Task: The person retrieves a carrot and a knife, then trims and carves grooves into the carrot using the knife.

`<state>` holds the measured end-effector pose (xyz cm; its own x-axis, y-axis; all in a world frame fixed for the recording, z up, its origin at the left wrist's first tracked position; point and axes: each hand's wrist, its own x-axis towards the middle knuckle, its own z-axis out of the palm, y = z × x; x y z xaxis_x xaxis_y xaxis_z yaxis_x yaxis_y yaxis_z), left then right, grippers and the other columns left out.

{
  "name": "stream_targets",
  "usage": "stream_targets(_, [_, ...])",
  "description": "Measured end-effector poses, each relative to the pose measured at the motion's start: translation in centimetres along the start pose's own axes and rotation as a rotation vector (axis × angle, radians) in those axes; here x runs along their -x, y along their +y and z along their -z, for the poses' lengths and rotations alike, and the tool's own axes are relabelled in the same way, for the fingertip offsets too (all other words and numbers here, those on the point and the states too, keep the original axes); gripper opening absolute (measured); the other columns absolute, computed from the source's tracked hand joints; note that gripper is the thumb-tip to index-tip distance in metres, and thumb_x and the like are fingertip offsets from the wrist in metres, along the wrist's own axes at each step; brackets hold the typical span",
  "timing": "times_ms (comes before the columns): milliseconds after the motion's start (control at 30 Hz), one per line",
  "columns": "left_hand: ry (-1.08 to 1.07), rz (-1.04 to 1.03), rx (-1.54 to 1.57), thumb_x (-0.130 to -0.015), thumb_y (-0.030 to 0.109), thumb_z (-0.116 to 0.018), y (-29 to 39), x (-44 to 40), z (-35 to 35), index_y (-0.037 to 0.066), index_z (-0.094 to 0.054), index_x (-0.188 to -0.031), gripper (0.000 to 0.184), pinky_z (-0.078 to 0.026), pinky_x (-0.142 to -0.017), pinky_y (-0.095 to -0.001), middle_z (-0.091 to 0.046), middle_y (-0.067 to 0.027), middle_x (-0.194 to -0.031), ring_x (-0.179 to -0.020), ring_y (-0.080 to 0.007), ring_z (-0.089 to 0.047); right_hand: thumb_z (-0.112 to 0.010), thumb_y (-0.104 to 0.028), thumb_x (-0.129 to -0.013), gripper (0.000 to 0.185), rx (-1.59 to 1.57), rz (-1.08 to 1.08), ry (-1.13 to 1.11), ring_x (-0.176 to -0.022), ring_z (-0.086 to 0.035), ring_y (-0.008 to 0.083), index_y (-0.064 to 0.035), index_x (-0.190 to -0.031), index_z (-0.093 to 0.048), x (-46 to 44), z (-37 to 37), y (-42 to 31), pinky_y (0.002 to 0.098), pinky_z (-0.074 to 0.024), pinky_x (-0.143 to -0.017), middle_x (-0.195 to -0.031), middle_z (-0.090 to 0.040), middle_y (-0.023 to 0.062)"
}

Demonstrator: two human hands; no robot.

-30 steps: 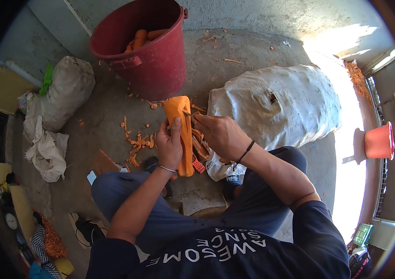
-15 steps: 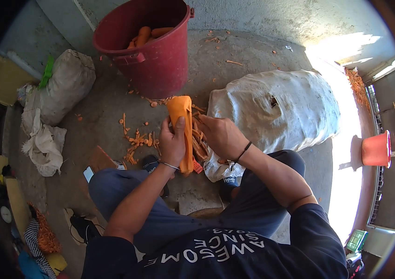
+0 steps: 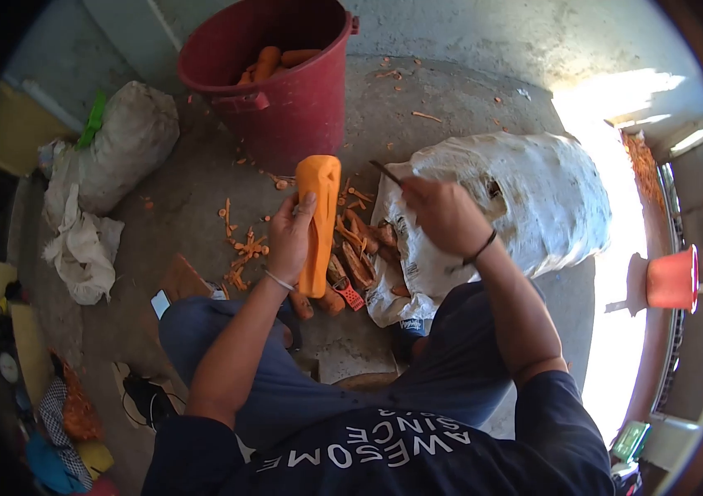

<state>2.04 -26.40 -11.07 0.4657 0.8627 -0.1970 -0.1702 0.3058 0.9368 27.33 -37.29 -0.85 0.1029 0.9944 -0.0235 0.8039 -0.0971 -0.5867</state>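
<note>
My left hand (image 3: 289, 244) is closed around a large, bright orange peeled carrot (image 3: 324, 223), held upright over the floor between my knees. Off to the right, my right hand (image 3: 451, 217) grips a knife (image 3: 386, 172); its dark blade sticks out toward the upper left, apart from the carrot. The hand is slightly blurred and the knife's handle is hidden in it. Unpeeled carrots (image 3: 356, 264) and peelings lie below, by the mouth of a white sack (image 3: 509, 194). Among them is a red object with small holes (image 3: 350, 296).
A dark red bin (image 3: 294, 116) with carrots (image 3: 269, 62) in it stands ahead. Orange scraps (image 3: 248, 248) litter the concrete floor. Another filled sack (image 3: 132, 145) leans at the left. A phone (image 3: 160, 303) lies by my left knee, and an orange-red bucket (image 3: 671, 279) is far right.
My right hand has swung up and right, away from the carrot, with the knife. The carrot has turned slightly, showing a smooth peeled side. The view has shifted a little.
</note>
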Motion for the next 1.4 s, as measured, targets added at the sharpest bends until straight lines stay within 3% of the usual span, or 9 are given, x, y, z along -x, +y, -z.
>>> stream_targets(67, [-0.118, 0.102, 0.069, -0.108, 0.037, -0.066, 4.2, 2.1, -2.1, 0.001, -0.055, -0.146, 0.053, -0.058, -0.071, -0.0269, -0.071, -0.0081, -0.109, -0.087, -0.0127, -0.071, -0.06, -0.012, -0.1, 0.025, 0.113, 0.299, 0.158, -0.088, -0.073, 0.0415, -0.0046, -0.122, -0.071, -0.8, 0.9, 3.3, 0.0468, -0.0592, -0.077, -0.097, -0.074, 0.0216])
stream_targets(100, [-0.22, 0.19, 0.139, -0.108, 0.033, -0.065, 5.3, 2.9, -2.7, 0.001, -0.052, -0.151, 0.055, -0.06, -0.065, -0.0286, -0.071, -0.0077, -0.104, -0.081, -0.013, -0.07, -0.06, -0.012, -0.1, 0.025, 0.117, 0.295, 0.143, -0.088, -0.073, 0.0415, -0.0046, -0.122, -0.071, -0.4, 1.4, 3.2, 0.0468, -0.0592, -0.077, -0.097, -0.074, 0.0216])
stream_targets(200, [-0.391, 0.334, 0.082, -0.108, 0.03, -0.066, 5.1, 3.1, -2.0, 0.002, -0.046, -0.157, 0.06, -0.06, -0.067, -0.0258, -0.069, -0.006, -0.111, -0.083, -0.0115, -0.07, -0.066, -0.014, -0.097, 0.023, 0.005, 0.383, 0.161, -0.079, -0.073, 0.0383, -0.0055, -0.117, -0.075, 0.4, 3.5, 1.0, 0.0455, -0.0583, -0.072, -0.088, -0.074, 0.0175])
stream_targets(267, [-0.399, 0.357, 0.039, -0.107, 0.029, -0.067, 5.1, 3.2, -2.5, 0.002, -0.046, -0.158, 0.061, -0.06, -0.068, -0.0246, -0.069, -0.005, -0.112, -0.084, -0.0103, -0.069, -0.073, -0.012, -0.097, 0.013, 0.188, 0.43, 0.068, -0.069, -0.072, 0.0314, -0.0056, -0.107, -0.078, 1.2, 3.9, 0.2, 0.0427, -0.0546, -0.062, -0.079, -0.072, 0.0125])
stream_targets(433, [-0.444, 0.396, -0.074, -0.106, 0.027, -0.069, 4.8, 3.5, -2.6, 0.002, -0.046, -0.158, 0.062, -0.059, -0.071, -0.0224, -0.067, -0.0024, -0.111, -0.085, -0.0065, -0.068, -0.075, -0.017, -0.095, 0.006, 0.349, 0.435, 0.018, -0.066, -0.07, 0.0293, -0.0119, -0.097, -0.077, 1.5, 3.5, -0.2, 0.0438, -0.0521, -0.058, -0.074, -0.07, 0.0078])
stream_targets(567, [-0.487, 0.395, -0.092, -0.106, 0.028, -0.07, 4.3, 3.5, -2.3, 0.002, -0.047, -0.158, 0.063, -0.059, -0.066, -0.022, -0.067, -0.003, -0.109, -0.082, -0.006, -0.068, -0.075, -0.018, -0.093, 0.004, 0.371, 0.408, -0.016, -0.065, -0.07, 0.0288, -0.0144, -0.092, -0.076, 1.7, 3.5, -0.5, 0.0437, -0.0526, -0.058, -0.073, -0.07, 0.0053])
stream_targets(1233, [-0.563, 0.528, -0.056, -0.106, 0.024, -0.07, 4.4, 3.7, -2.3, 0.008, -0.046, -0.159, 0.061, -0.064, -0.056, -0.0277, -0.069, -0.0032, -0.105, -0.072, -0.0102, -0.071, -0.075, -0.017, -0.087, 0.003, 0.464, 0.425, -0.052, -0.065, -0.069, 0.0281, -0.0165, -0.085, -0.077, 2.3, 3.4, -1.1, 0.0433, -0.052, -0.057, -0.068, -0.067, 0.0052])
stream_targets(1300, [-0.604, 0.512, -0.073, -0.098, 0.037, -0.079, 4.2, 3.6, -1.9, -0.001, -0.05, -0.154, 0.073, -0.062, -0.068, -0.0238, -0.068, -0.0039, -0.106, -0.081, -0.0084, -0.07, -0.075, -0.018, -0.085, 0.004, 0.5, 0.417, -0.055, -0.067, -0.071, 0.027, -0.0173, -0.082, -0.077, 2.5, 3.1, -1.4, 0.0425, -0.0536, -0.057, -0.069, -0.068, 0.0045])
stream_targets(1400, [-0.597, 0.551, -0.087, -0.098, 0.036, -0.08, 4.4, 3.7, -1.9, -0.001, -0.051, -0.153, 0.072, -0.062, -0.064, -0.0239, -0.069, -0.0042, -0.103, -0.076, -0.0089, -0.07, -0.071, -0.009, -0.085, 0.009, 0.564, 0.404, -0.058, -0.066, -0.07, 0.0281, -0.0148, -0.087, -0.077, 2.9, 2.5, -1.9, 0.043, -0.0529, -0.057, -0.068, -0.067, 0.0061])
